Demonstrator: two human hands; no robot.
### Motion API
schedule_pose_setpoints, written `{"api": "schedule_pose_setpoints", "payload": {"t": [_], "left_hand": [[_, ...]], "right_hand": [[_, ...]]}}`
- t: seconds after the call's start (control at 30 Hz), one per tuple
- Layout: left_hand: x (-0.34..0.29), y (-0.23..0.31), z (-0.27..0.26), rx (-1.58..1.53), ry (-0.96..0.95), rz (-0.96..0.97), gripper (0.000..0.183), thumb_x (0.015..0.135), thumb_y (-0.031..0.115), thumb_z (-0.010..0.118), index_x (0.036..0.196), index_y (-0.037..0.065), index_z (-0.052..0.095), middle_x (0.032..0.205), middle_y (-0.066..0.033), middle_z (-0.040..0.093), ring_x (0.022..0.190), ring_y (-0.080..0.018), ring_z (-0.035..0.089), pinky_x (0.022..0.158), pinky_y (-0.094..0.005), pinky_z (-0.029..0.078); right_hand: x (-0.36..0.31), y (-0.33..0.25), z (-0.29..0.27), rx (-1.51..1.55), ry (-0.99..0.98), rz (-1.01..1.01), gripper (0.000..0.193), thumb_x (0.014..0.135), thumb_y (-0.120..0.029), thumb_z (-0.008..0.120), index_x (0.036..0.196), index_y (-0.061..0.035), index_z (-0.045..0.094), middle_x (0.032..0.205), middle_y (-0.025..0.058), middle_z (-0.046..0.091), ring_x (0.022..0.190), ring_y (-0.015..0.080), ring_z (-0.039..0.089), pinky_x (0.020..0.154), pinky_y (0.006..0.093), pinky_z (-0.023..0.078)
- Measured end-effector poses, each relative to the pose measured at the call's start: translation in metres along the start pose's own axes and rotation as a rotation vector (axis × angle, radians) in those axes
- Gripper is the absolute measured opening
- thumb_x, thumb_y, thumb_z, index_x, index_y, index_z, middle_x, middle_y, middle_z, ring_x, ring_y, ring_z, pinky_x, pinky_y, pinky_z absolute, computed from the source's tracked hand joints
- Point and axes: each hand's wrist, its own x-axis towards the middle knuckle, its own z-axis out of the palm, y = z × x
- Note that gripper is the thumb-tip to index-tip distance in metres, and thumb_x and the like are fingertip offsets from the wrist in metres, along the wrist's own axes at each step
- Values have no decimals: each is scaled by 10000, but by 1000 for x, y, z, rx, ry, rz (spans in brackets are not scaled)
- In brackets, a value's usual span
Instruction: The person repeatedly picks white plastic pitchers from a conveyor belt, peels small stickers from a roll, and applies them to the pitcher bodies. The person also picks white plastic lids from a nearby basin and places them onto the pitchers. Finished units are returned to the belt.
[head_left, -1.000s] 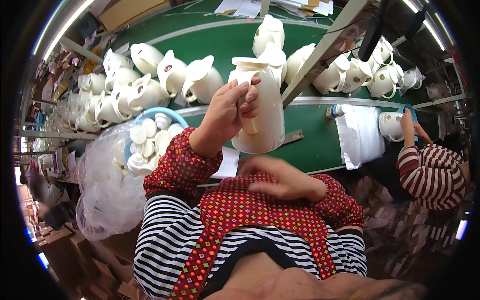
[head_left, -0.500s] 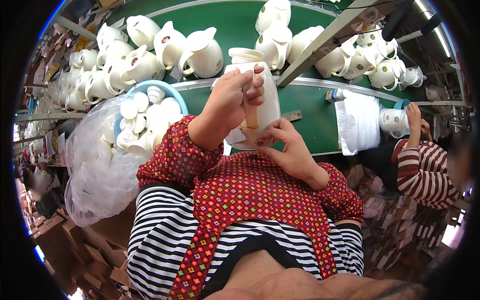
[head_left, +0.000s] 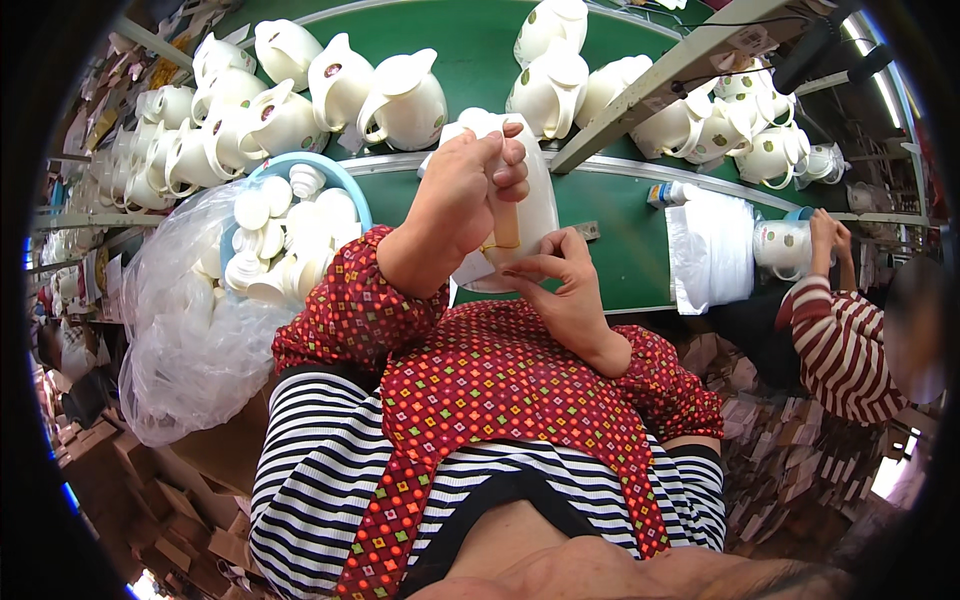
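My left hand (head_left: 462, 190) is closed around the handle of a white jug (head_left: 540, 200), which stands upright-to-tilted close in front of my body. A yellowish string loops round the lower end of the handle, and a small white paper tag (head_left: 473, 268) hangs beside it. At the jug's lower side my right hand (head_left: 567, 300) has its thumb and forefinger brought close together near the tag; whatever lies between the fingertips is too small to make out. The jug's top is partly hidden behind my left hand.
A blue tub (head_left: 362, 200) of white lids stands left, with a clear plastic bag (head_left: 170, 340) spilling over it. Several white jugs (head_left: 405, 105) line the green table (head_left: 455, 60). A metal post (head_left: 650, 95) crosses at right, near white plastic bags (head_left: 712, 250) and a co-worker's striped sleeve (head_left: 845, 345).
The jug's top has tipped, and the lid rim that showed above my left hand is now lower. The dark red round spot by my right fingertips is no longer plainly visible.
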Motion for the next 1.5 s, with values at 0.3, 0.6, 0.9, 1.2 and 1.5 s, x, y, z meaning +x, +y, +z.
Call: {"api": "schedule_pose_setpoints", "payload": {"t": [0.3, 0.6, 0.9, 1.2, 1.5], "left_hand": [[3, 5, -6, -73, 42, -11, 278, 1092, 122, 416, 1288, -54, 505, 842, 3, 499, 671, -71, 406, 629, -243, 369], [-1, 5, -28, -136, -13, -20, 278, 1077, 128, 426, 1291, -32, 504, 852, -21, 512, 673, -99, 409, 627, -265, 356], [-42, 21, -109, 338, 152, -39, 281, 1113, 225, 436, 1191, 19, 610, 670, 3, 526, 525, -71, 421, 521, -222, 354], [-53, -23, -162, 846, 288, 124, 410, 1069, 299, 598, 784, 14, 670, 612, 16, 590, 530, -51, 529, 506, -221, 400], [-44, -56, -213, 975, 247, 302, 312, 890, 297, 824, 996, 8, 775, 719, -82, 703, 651, -142, 663, 616, -304, 512]], "right_hand": [[2, 4, 2, -181, 123, -158, 357, 739, -98, 893, 1076, -134, 781, 1014, 53, 492, 974, 234, 503, 882, 334, 429], [32, 20, 17, -286, 163, -103, 1206, 586, -391, 972, 1527, -28, 311, 1511, 281, 361, 1410, 454, 370, 1166, 518, 325], [129, 79, 3, 143, -357, 91, 781, 827, -232, 843, 1505, -73, 489, 1337, 218, 609, 1131, 334, 654, 1008, 434, 526], [305, 196, 123, -860, -401, 137, 825, 864, -463, 778, 1567, -235, 410, 1345, 290, 542, 1125, 499, 628, 972, 537, 537], [301, 210, 131, -627, -135, 161, 743, 694, -313, 847, 1285, -63, 474, 1272, 298, 526, 1025, 521, 638, 901, 531, 557]]}}
